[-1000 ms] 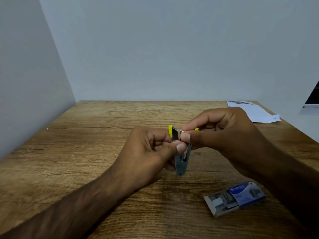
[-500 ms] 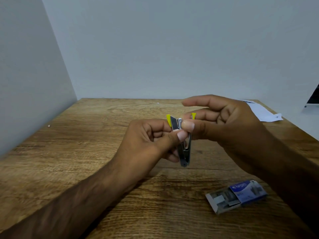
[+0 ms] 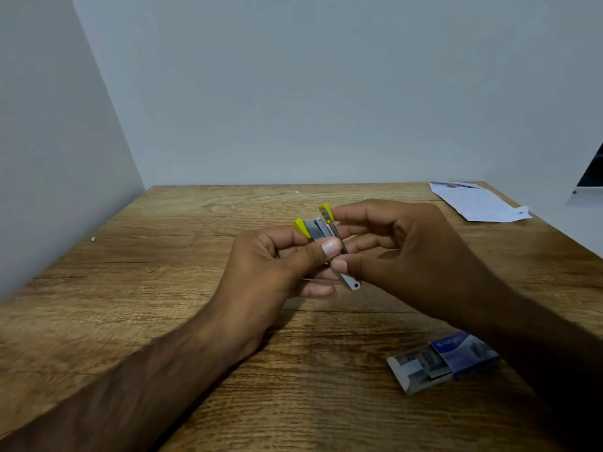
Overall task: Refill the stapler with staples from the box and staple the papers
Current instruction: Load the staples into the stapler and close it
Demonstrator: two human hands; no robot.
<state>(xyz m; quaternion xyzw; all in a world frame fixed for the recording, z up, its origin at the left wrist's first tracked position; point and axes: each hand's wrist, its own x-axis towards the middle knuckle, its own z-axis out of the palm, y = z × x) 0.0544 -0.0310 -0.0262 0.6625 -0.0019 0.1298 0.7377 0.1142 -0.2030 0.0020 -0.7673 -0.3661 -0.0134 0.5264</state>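
A small grey metal stapler [image 3: 321, 230] with yellow tips is held above the middle of the wooden table [image 3: 163, 288], its two arms spread apart at the top. My left hand [image 3: 277, 265] grips its left arm, thumb pressed on the front. My right hand [image 3: 401, 252] pinches its right arm between thumb and fingers. The stapler's hinge end [image 3: 354, 284] points down toward me. The staple box [image 3: 443, 362], blue sleeve slid half off a grey tray, lies on the table at the near right, partly behind my right forearm. The papers [image 3: 476, 203] lie at the far right corner.
Plain walls close the table on the left and at the back. A dark-edged white object [image 3: 590, 181] shows at the right frame edge beyond the table. A tiny white speck [image 3: 93, 238] lies near the left wall.
The stapler has tilted so its hinge end swings right and toward me, and its arms have spread wider. My right fingers have closed back around its right arm.
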